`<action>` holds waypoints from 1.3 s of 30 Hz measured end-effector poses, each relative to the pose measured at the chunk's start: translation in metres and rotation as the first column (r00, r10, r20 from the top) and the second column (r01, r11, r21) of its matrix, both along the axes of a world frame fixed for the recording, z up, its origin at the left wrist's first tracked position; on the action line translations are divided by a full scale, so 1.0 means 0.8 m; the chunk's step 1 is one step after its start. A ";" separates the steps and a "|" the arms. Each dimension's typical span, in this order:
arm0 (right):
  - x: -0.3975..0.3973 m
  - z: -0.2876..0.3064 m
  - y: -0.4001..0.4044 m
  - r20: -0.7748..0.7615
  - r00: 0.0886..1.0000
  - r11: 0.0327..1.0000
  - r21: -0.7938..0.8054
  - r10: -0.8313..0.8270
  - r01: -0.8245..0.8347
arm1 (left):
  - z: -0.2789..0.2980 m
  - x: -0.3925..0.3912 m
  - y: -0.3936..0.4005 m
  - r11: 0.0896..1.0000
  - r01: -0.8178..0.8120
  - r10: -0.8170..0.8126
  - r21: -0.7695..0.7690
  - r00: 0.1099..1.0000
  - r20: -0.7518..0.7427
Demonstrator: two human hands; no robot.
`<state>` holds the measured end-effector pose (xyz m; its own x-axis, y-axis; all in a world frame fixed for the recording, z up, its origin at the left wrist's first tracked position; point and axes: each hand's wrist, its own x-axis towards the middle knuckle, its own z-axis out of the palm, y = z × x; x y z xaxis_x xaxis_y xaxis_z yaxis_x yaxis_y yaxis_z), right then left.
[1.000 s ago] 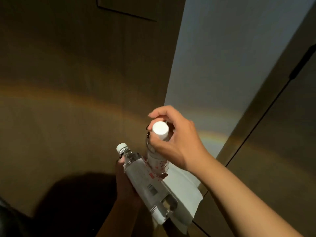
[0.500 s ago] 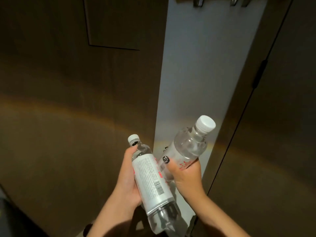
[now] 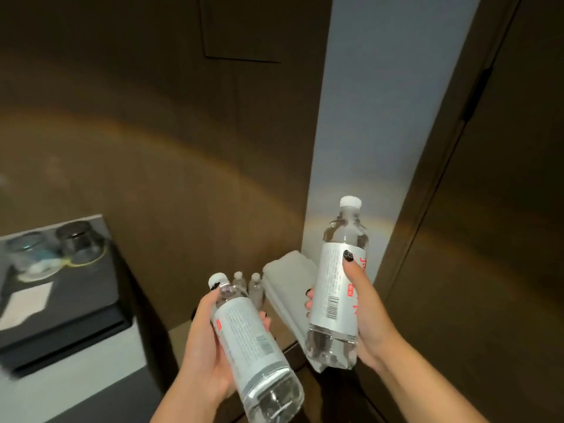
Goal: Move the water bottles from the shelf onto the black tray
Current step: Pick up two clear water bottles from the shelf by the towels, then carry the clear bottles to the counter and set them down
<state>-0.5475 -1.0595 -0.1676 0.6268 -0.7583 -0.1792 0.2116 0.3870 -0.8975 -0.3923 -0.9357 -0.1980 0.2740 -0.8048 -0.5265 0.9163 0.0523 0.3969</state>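
Observation:
My left hand [image 3: 203, 346] grips a clear water bottle [image 3: 250, 340] with a white label, tilted with its cap pointing up and away. My right hand [image 3: 366, 312] holds a second, near-upright water bottle [image 3: 338, 285], thumb across its label. Both bottles are in the air in front of me. Two more small bottles [image 3: 248, 285] stand on the low wooden shelf [image 3: 183, 334] behind them. The black tray [image 3: 76, 288] lies at the left on a white counter.
Two upturned glasses [image 3: 55, 248] and a white card [image 3: 27, 300] sit on the tray. A stack of folded white towels [image 3: 290, 279] lies on the shelf beside the bottles. Dark wooden wall panels and a door stand behind and to the right.
The view has swung left and down, so the tray, the shelf and the remaining bottles have come into sight. My right hand has turned its bottle upright and moved it away from the left one.

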 end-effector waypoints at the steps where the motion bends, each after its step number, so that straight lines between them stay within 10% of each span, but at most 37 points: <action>1: -0.001 -0.002 0.011 0.004 0.999 0.998 0.042 0.042 -0.042 | 0.005 0.001 0.020 0.999 -0.015 0.016 -0.031 1.000 0.019; 13: 0.060 -0.002 0.239 0.153 0.890 0.842 0.287 0.429 -0.456 | 0.010 0.012 0.244 0.970 -0.243 0.243 -0.006 0.969 0.032; 31: 0.171 -0.026 0.511 -0.043 0.879 0.813 0.402 0.475 -0.420 | 0.021 0.072 0.561 0.895 -0.412 0.291 0.171 0.830 0.476; 39: 0.248 -0.034 0.538 -0.153 0.727 0.730 0.319 0.669 -0.605 | 0.014 0.120 0.601 0.818 -0.540 0.373 0.197 0.759 0.534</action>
